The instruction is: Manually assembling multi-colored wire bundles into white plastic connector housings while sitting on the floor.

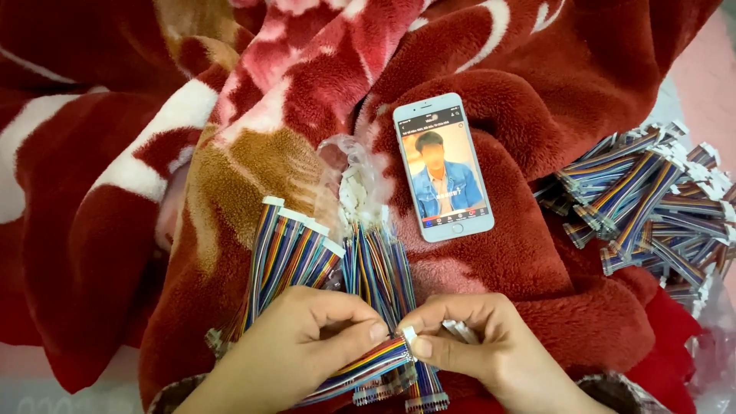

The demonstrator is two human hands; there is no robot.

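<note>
Left hand (295,349) closing on a rainbow ribbon cable (360,369), lower centre | right hand (479,345) fingers (429,346) pinching its white connector (409,335) | loose cable bundle (337,261) lying just above on red fleece blanket (537,77) | phone (443,166) glowing centre | cable pile (652,203) sitting at right edge.

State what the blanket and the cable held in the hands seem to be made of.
Blanket: probably synthetic fleece, matte; its surface looks fuzzy and deep-piled. Ribbon cable: likely plastic-insulated wires, slightly glossy, in rainbow stripes, ending in a white, seemingly plastic connector.
</note>
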